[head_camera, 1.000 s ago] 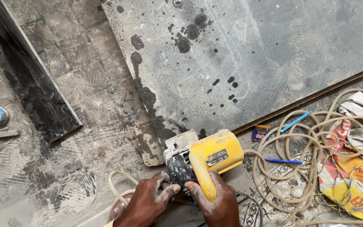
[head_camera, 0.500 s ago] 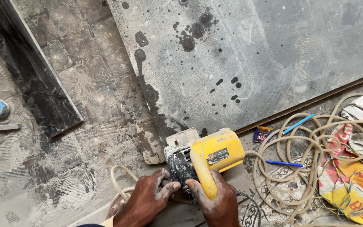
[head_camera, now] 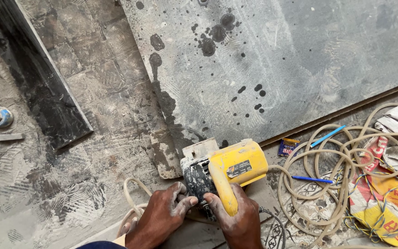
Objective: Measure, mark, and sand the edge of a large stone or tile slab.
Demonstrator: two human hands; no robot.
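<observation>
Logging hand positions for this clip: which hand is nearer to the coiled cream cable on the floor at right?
Right. The right hand grips the yellow saw handle, just beside the cream cable coil. The left hand rests on the saw's dark body, farther away.

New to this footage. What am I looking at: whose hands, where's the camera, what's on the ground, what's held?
There is no robot here: these are a person's two bare, dusty hands, filmed from a camera worn on their head and looking down. The right hand wraps the yellow handle of a yellow power cutter. The left hand rests its fingers against the tool's dark motor body. The tool sits at the corner of a large grey stone slab spotted with dark drips. A dark slab strip lies on the dusty floor to the left. To the right lie a coiled pale cable, two blue pens and crumpled printed sacks.
</observation>
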